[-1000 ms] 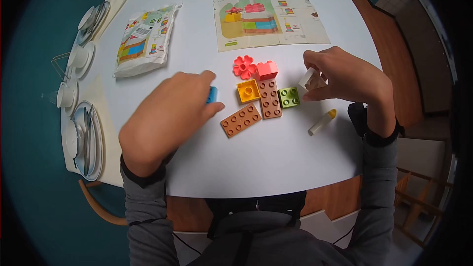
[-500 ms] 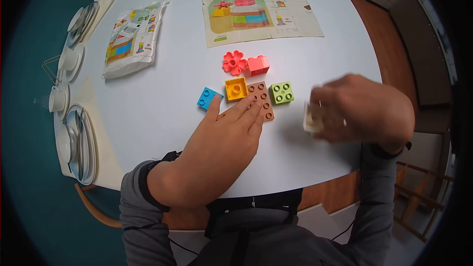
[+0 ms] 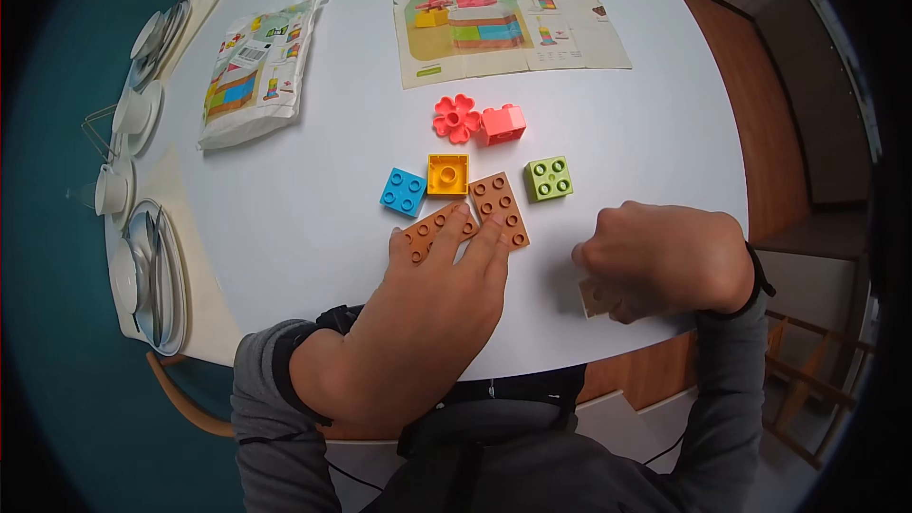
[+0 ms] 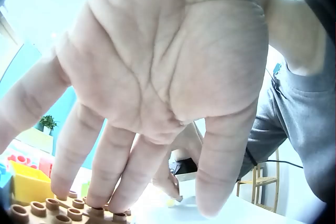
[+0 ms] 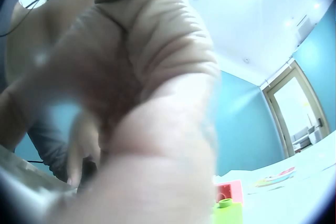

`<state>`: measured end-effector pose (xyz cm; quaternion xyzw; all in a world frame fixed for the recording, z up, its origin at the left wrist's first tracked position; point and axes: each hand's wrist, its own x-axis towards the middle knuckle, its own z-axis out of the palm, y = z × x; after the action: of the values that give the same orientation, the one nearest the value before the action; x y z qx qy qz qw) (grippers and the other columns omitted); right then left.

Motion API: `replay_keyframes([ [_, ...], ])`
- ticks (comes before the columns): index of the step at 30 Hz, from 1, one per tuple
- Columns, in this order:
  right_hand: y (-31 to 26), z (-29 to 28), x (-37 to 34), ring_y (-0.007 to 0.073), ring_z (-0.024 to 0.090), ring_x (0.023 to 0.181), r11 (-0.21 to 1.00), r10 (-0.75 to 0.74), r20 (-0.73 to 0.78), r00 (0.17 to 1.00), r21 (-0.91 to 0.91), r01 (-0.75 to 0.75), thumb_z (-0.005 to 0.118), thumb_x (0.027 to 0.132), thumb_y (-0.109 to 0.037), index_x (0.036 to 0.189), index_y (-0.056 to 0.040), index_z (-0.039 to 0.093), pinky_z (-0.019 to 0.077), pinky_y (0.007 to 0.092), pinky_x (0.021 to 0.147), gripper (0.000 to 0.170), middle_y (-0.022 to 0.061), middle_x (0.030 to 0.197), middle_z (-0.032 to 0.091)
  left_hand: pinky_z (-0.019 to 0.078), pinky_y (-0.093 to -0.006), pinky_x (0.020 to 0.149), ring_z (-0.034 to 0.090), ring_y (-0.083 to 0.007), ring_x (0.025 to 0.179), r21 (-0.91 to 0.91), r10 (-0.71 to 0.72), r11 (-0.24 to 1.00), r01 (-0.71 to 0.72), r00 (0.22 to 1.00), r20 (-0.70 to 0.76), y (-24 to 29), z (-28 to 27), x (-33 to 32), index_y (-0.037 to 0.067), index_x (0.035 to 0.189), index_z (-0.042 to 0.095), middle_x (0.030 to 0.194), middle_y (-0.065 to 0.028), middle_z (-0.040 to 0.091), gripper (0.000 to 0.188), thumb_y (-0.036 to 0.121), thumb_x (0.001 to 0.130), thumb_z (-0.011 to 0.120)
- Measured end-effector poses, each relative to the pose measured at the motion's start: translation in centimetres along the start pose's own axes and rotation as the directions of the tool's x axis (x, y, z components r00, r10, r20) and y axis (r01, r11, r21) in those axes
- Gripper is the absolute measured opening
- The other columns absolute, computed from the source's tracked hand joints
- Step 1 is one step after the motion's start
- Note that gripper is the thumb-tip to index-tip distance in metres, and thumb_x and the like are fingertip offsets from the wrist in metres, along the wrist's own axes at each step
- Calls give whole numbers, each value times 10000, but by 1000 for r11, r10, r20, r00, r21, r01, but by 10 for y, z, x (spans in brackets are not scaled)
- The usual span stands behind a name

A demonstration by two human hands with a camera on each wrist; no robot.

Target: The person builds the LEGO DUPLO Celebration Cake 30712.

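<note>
In the head view the left hand point(image 3: 408, 313) rests its extended fingertips on two brown bricks, one slanting at the left point(image 3: 425, 232) and one more upright point(image 3: 498, 201). The left wrist view shows that palm point(image 4: 157, 71) over brown studs point(image 4: 38, 209). A blue brick point(image 3: 403, 192) and a yellow brick point(image 3: 447, 175) lie just beyond. The right hand point(image 3: 670, 261), near the table's front right, pinches a whitish brick point(image 3: 596, 297), partly covered by its fingers. A green brick point(image 3: 549, 179) lies apart; a pink flower point(image 3: 456, 120) touches a pink brick point(image 3: 503, 124).
A printed sheet point(image 3: 503, 24) lies at the back of the table, a white printed bag point(image 3: 261, 76) at the back left. Cups, plates point(image 3: 187, 304) and cutlery line the left side. The table's front edge point(image 3: 532, 372) is close to both forearms.
The left hand has gone from the blue brick onto the brown ones, which have shifted and turned. The right hand has moved toward the front edge with the whitish brick; the yellow-tipped piece is now hidden.
</note>
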<state>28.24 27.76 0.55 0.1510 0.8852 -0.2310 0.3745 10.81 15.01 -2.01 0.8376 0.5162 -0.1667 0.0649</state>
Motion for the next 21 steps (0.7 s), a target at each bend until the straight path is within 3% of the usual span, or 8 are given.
replay_keyframes([
  [4,15,7,3,321,682,816,1000,-31,-126,992,-4,31,757,684,-109,875,34,678,560,375,672,250,171,830,683,447,-533,957,390,-272,1343,-18,6,1000,-6,1000,-5,3,3,-3,12,1347,463,1438,-123,428,622,312,842,669],
  [6,16,4,-9,317,683,841,997,-69,-352,934,14,79,761,700,-129,926,35,639,562,371,683,304,160,844,684,445,-525,962,399,-266,1338,-4,21,1000,-21,1000,-10,4,1,-4,14,1347,464,1435,-125,432,624,313,840,669],
  [8,10,-2,-24,326,691,791,999,-44,-296,954,-27,38,744,716,-121,917,23,607,564,384,645,283,168,785,676,443,-517,966,408,-261,1332,6,35,999,-35,999,-17,5,0,-5,17,1347,465,1431,-127,437,626,314,837,670],
  [10,-7,5,-38,330,691,690,990,143,-202,969,36,-139,679,763,-115,858,17,599,562,390,596,181,173,701,659,434,-506,979,425,-263,1320,-2,55,998,-55,998,-25,5,1,-5,18,1346,465,1421,-135,448,631,326,835,670],
  [12,-19,21,-39,308,681,594,997,78,-156,985,33,-74,585,791,-118,777,30,574,556,378,571,149,158,625,639,435,-499,960,472,-257,1279,-40,48,998,-52,994,-93,3,1,-8,12,1288,526,1345,-129,516,511,243,844,631],
  [15,-18,31,-29,309,684,612,998,-46,-90,995,-44,42,585,777,-92,764,37,569,556,372,576,130,162,636,642,437,-491,943,515,-258,1241,-101,-30,995,12,984,-174,0,-3,-8,8,1232,584,1271,-132,583,407,162,856,587],
  [17,-10,26,-25,309,688,656,995,98,-113,989,46,-93,633,752,-81,790,44,584,558,374,581,139,155,658,652,436,-490,945,512,-265,1244,-132,-105,988,81,977,-184,-1,-3,-6,8,1233,582,1274,-141,582,406,165,859,582],
  [21,7,14,-14,331,683,710,983,177,-119,977,74,-170,749,683,-93,832,36,615,564,375,617,238,163,727,668,426,-486,964,506,-275,1246,-74,-14,997,-2,977,-215,-2,6,-3,9,1215,592,1263,-159,583,392,171,858,575],
])
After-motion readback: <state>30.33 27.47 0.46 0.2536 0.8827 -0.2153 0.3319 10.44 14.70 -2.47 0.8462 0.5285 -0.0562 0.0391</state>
